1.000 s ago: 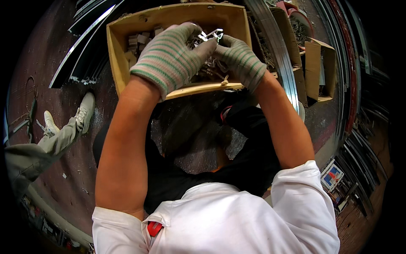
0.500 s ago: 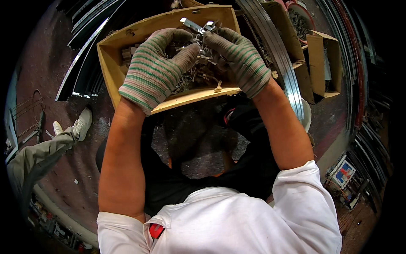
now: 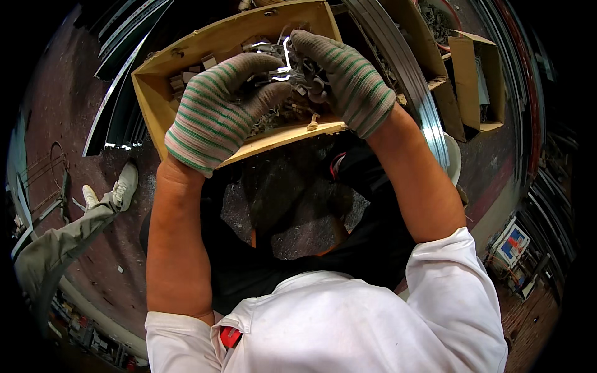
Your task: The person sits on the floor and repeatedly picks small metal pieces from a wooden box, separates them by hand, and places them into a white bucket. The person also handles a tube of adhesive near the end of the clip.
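A: Your gloved left hand (image 3: 214, 112) has its thumb and forefinger parted beside a bright metal clip (image 3: 286, 55); I can't tell whether they grip it.

B: And your right hand (image 3: 349, 82) curls in from the other side, fingertips at the clip's upper end, though how firmly they hold I can't tell.

A: So it's between your two hands, above loose metal pieces (image 3: 301, 102) in the wooden box (image 3: 149, 102).

B: Long metal strips (image 3: 429, 121) run just right of your right hand.
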### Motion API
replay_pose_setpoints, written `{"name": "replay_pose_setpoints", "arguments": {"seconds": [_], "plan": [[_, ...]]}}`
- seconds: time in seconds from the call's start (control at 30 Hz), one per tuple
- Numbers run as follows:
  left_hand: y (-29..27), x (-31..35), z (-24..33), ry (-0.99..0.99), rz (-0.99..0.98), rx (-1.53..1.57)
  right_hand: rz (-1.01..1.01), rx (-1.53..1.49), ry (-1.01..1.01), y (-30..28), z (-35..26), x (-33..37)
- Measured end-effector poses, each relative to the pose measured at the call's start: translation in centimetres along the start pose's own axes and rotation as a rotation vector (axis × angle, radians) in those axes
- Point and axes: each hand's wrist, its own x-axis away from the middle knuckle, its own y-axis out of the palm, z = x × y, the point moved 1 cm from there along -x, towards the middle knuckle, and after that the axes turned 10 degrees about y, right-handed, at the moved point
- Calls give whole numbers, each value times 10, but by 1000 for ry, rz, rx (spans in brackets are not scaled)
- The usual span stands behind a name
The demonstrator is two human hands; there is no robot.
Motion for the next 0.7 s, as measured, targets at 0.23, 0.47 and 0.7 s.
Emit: {"name": "replay_pose_setpoints", "arguments": {"seconds": [0.23, 0.47, 0.7], "plan": [[-6, -1, 1, 138, -50, -274, 41, -17, 43, 2, -4, 6], [-6, 0, 8, -88, 64, 36, -18, -57, 22, -4, -1, -2], [-16, -5, 8, -199, 106, 231, -150, 70, -41, 6, -8, 8]]}}
